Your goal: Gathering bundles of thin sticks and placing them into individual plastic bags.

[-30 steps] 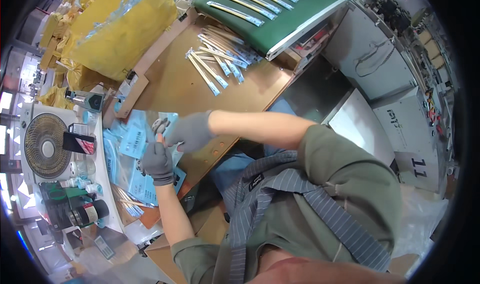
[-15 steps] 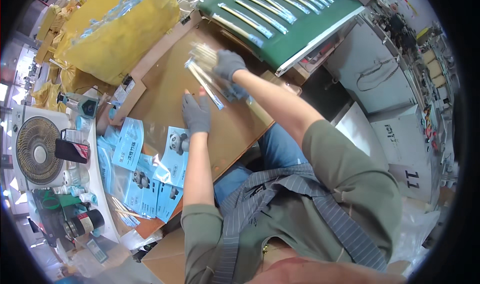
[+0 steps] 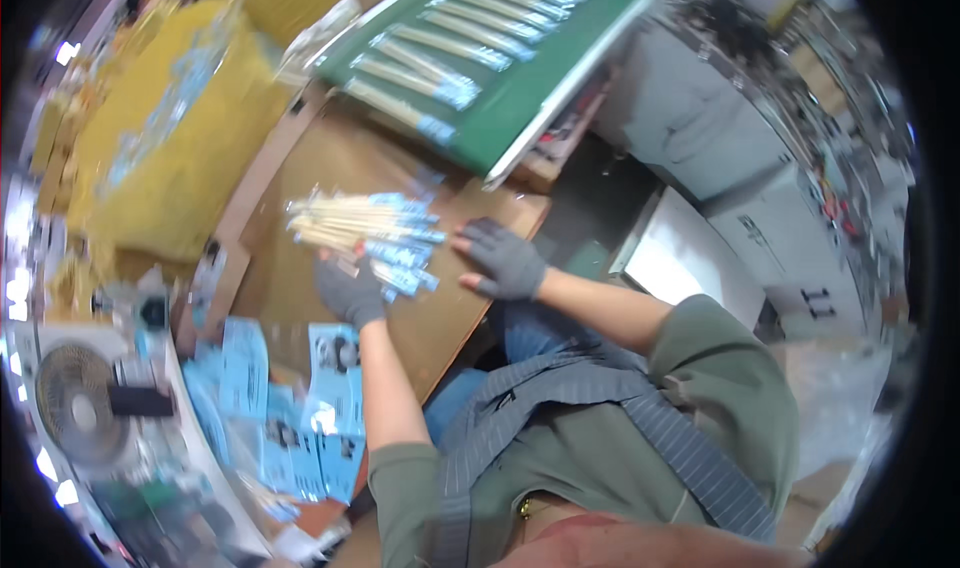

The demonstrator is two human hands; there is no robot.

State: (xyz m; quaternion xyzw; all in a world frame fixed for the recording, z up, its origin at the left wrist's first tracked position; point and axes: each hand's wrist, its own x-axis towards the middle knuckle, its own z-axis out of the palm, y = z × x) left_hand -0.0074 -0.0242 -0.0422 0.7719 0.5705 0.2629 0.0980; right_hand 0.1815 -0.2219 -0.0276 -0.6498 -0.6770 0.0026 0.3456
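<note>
Under the gloved left hand [image 3: 350,290], blurred, half-hidden packets [image 3: 365,230]; wrapping indistinct.

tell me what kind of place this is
Probably a small packing workshop. Gloved hands, left hand and right hand, sort a pile of packaged sticks on a brown table; more lie in rows on a green board, with blue leaflets nearby.
</note>
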